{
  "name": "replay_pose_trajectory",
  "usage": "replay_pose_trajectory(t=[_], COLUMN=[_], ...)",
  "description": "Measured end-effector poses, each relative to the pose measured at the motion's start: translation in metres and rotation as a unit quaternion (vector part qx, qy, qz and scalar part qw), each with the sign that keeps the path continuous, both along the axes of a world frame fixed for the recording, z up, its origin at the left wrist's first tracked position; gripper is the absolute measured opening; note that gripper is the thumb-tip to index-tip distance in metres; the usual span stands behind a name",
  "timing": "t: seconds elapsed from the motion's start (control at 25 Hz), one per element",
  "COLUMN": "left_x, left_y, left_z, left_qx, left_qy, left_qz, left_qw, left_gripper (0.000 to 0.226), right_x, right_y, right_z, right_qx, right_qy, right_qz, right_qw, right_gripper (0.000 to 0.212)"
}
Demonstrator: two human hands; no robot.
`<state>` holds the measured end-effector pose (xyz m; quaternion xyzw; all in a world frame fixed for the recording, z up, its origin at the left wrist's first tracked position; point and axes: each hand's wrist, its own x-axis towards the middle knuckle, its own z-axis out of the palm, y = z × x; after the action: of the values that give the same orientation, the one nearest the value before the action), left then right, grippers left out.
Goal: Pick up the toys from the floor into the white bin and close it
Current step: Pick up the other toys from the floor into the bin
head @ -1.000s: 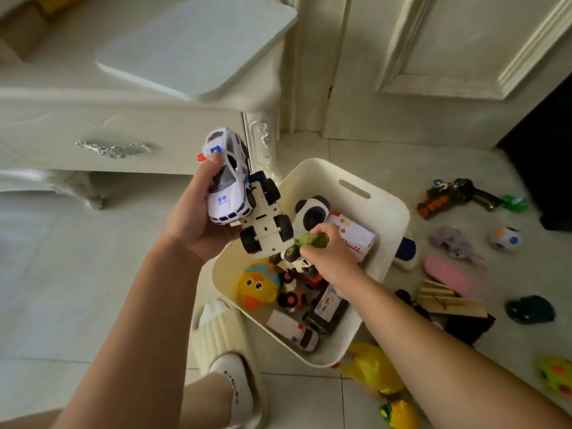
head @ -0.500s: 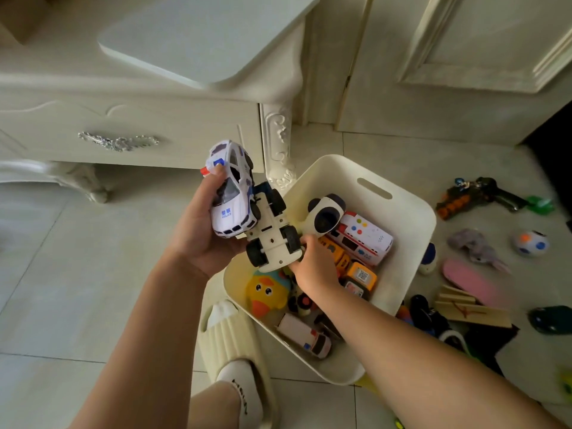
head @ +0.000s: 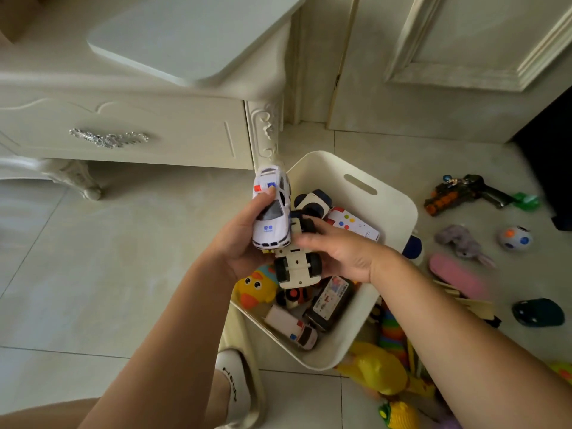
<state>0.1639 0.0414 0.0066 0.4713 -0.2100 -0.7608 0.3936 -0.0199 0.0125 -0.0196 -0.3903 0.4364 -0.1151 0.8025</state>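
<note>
The white bin (head: 399, 193) stands open on the tiled floor, holding a yellow duck (head: 257, 286), an ambulance (head: 294, 331), a dotted white bus (head: 353, 226) and other cars. Above its left rim my left hand (head: 238, 243) grips a white police car (head: 272, 212) together with a white big-wheeled truck (head: 297, 267). From the right, my right hand (head: 343, 252) pinches the truck's side. Loose toys lie right of the bin: a toy gun (head: 458, 193), a grey plush (head: 461, 239), a spotted ball (head: 513, 238), a pink piece (head: 455, 274) and a dark green cap (head: 538, 312).
A cream cabinet (head: 154, 134) stands at the back left, with a flat white rounded panel (head: 192, 35) on top. A door (head: 433, 72) is behind the bin. My slippered foot (head: 235, 385) is beside the bin. Yellow toys (head: 377, 373) crowd its near right corner.
My right hand has come up out of the bin to the truck. My left hand has shifted right, over the bin's rim, with both vehicles.
</note>
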Motion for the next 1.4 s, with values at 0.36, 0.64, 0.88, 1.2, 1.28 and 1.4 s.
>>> replay_pose_trajectory(t=[0.36, 0.64, 0.88, 1.2, 1.28, 1.4], left_x=[0.007, 0.002, -0.002, -0.005, -0.006, -0.008], left_y=[-0.002, 0.0, -0.001, 0.003, 0.003, 0.003], left_z=[-0.001, -0.007, -0.007, -0.011, -0.012, -0.013], left_qx=[0.048, 0.049, 0.054, 0.065, 0.069, 0.069], left_qy=[-0.173, -0.167, -0.157, -0.159, -0.15, -0.144], left_qz=[0.004, -0.009, -0.003, -0.013, -0.003, -0.001], left_qw=[0.984, 0.985, 0.986, 0.985, 0.986, 0.987], left_gripper=[0.051, 0.054, 0.052, 0.049, 0.046, 0.043], right_x=[0.013, 0.014, 0.034, 0.019, 0.022, 0.027], right_y=[0.056, 0.048, 0.078, 0.072, 0.069, 0.071], right_z=[-0.04, -0.03, -0.043, -0.051, -0.046, -0.04], right_qx=[-0.288, -0.235, -0.427, -0.252, -0.271, -0.328], right_qy=[0.453, 0.367, 0.466, 0.367, 0.359, 0.427], right_qz=[0.356, 0.353, 0.409, 0.321, 0.3, 0.351], right_qw=[0.765, 0.828, 0.658, 0.836, 0.841, 0.766], right_gripper=[0.081, 0.074, 0.04, 0.024, 0.024, 0.044])
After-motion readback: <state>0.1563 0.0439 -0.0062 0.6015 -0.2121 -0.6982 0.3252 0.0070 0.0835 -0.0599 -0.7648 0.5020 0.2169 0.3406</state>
